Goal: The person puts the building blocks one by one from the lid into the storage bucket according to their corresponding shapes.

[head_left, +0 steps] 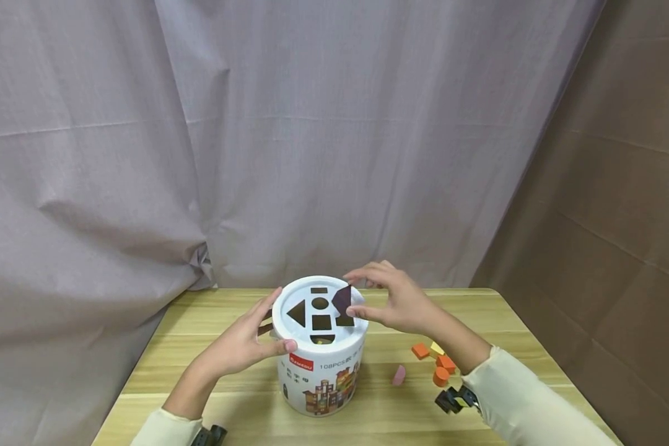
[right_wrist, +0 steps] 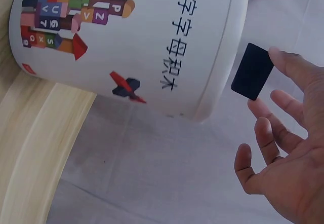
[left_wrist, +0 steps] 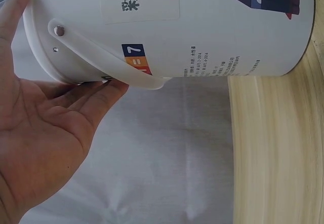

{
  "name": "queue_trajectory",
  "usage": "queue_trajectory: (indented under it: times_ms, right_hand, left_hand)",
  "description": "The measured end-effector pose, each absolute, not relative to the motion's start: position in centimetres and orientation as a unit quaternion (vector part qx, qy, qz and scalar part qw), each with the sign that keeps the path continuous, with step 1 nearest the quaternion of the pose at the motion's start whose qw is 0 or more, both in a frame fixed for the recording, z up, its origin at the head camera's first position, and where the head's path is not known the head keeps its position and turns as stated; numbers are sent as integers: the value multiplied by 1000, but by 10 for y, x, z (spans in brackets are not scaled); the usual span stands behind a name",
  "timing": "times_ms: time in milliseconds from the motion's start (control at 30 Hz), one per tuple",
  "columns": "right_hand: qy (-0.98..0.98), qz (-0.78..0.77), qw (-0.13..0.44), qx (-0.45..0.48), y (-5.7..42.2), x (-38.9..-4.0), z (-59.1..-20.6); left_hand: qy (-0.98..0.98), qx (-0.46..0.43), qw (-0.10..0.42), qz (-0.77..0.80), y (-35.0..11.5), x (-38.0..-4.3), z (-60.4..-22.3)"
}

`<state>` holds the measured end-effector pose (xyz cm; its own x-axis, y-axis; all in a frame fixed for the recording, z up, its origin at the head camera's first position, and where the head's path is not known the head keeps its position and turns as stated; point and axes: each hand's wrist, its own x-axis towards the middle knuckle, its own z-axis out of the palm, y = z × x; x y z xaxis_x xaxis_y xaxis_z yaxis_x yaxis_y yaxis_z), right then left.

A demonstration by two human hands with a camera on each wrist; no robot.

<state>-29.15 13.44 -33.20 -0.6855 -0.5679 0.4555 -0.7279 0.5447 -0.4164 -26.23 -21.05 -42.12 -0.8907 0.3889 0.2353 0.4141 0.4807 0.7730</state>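
A white toy-block bucket [head_left: 318,378] stands upright on the table, its lid [head_left: 301,288] cut with shaped holes. My left hand [head_left: 251,337] holds the bucket's left side at the rim, thumb in front and fingers farther back. In the left wrist view those fingers lie below the rim, near the white handle [left_wrist: 101,57]. Over the right part of the lid, my right hand [head_left: 396,300] pinches a dark purple block [head_left: 342,300] between thumb and fingertips. The right wrist view shows a rectangular face of this block [right_wrist: 252,72] just above the lid, apart from it.
Right of the bucket, a pink block [head_left: 399,375] lies on the wooden table [head_left: 228,396]. Farther right are orange blocks [head_left: 420,351], an orange cylinder [head_left: 441,376] and a yellow block [head_left: 437,349], close to my right forearm. A grey curtain [head_left: 312,155] hangs behind the table.
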Motion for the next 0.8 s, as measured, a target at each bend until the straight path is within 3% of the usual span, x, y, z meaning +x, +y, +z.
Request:
queue_trajectory:
  times_ms: [800]
  right_hand:
    - [-851, 282, 116, 428, 89, -299, -339]
  left_hand:
    - [-842, -248, -7, -479, -209, -261, -422]
